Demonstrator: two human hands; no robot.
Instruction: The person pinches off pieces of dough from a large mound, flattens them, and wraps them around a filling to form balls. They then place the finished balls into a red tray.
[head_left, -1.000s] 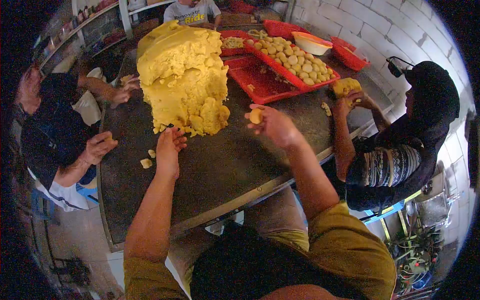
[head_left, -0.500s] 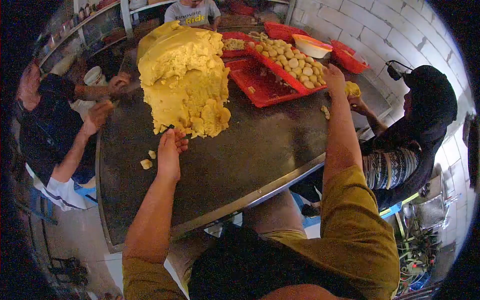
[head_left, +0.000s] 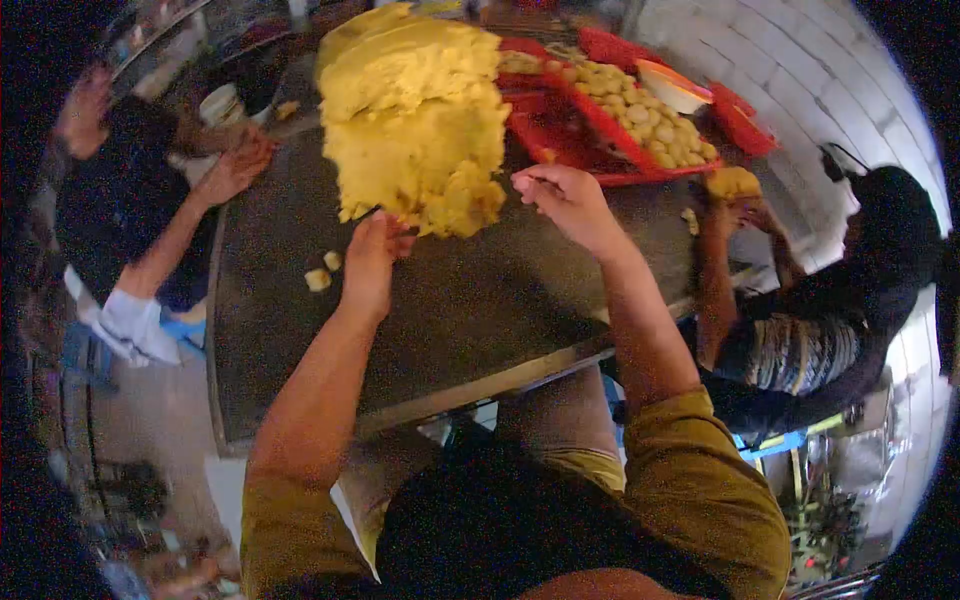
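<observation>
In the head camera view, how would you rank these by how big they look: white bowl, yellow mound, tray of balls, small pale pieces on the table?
1. Yellow mound
2. Tray of balls
3. White bowl
4. Small pale pieces, too blurred and alike to rank between themselves

No lettering, label, number or sign can be read here (blur softens much).
</observation>
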